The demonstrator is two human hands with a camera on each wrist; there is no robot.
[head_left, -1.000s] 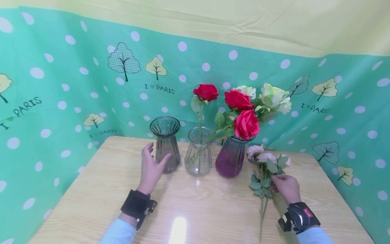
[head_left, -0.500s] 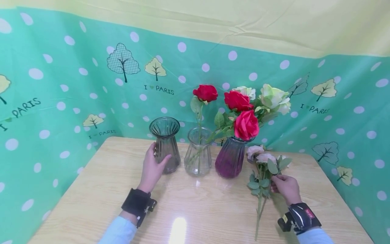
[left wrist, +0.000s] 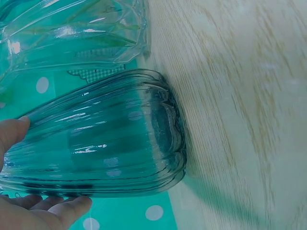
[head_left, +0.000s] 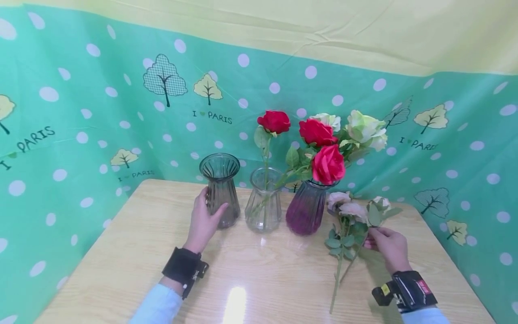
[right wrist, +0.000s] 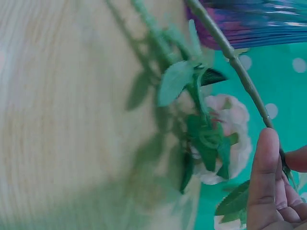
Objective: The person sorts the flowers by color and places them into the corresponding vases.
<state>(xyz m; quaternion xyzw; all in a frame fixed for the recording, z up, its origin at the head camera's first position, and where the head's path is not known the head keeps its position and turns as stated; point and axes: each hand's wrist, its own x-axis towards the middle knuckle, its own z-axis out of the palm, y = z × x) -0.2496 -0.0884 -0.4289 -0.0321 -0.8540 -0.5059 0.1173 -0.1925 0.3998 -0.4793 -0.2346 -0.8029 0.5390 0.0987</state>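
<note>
My left hand (head_left: 202, 225) holds the grey ribbed glass vase (head_left: 222, 198), thumb on one side and fingers on the other. The left wrist view shows this vase (left wrist: 105, 139) standing on the tabletop. My right hand (head_left: 388, 246) pinches the stem of a pale artificial rose (head_left: 381, 203) between thumb and fingers. In the right wrist view the pinched stem (right wrist: 244, 79) runs slantwise above the table. Other pale pink roses (head_left: 353, 210) lie on the table just left of that hand, their leafy stems pointing toward the front edge.
A clear glass vase (head_left: 263, 216) with one red rose (head_left: 274, 122) stands in the middle. Beside it a purple-grey vase (head_left: 305, 216) carries red roses (head_left: 328, 164) and greenish-white roses (head_left: 364, 128). Behind the wooden table (head_left: 279, 283) hangs a green dotted curtain (head_left: 81, 180).
My left hand has closed in on the grey vase and now grips it. My right hand has moved slightly right, drawing one rose apart from the others, whose stems have swung left.
</note>
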